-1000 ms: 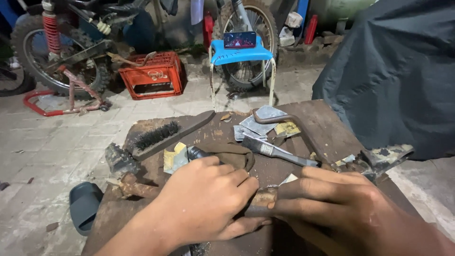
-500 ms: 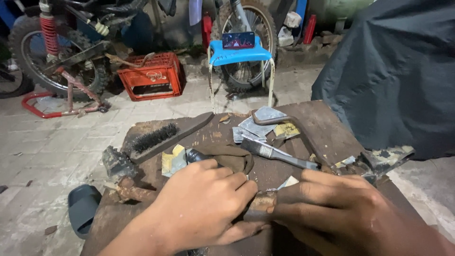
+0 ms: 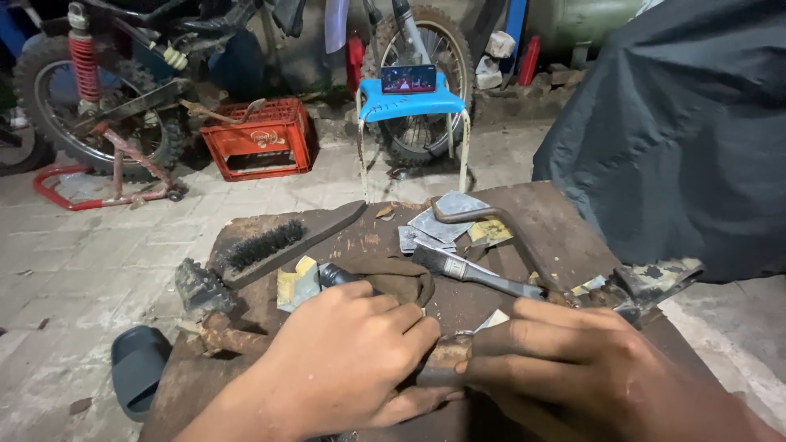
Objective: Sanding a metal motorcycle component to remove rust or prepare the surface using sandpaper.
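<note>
Both closed around a rusty rod (image 3: 446, 354): left hand (image 3: 352, 360) and right hand (image 3: 573, 364), meeting on the desk (image 3: 565, 229) just below the paintbrush (image 3: 467, 270) and brown rag (image 3: 393, 274).

Rusty, rough metal rod (image 3: 446, 358) pinched between left hand (image 3: 344, 368) and right hand (image 3: 573, 368). Just beyond the left hand, matt brown cloth (image 3: 393, 278); farther, black-bristled wire brush (image 3: 270, 244). Worn, stained wooden bench (image 3: 557, 221) beneath. Dull metal paintbrush (image 3: 475, 272) beyond the right hand.
</note>
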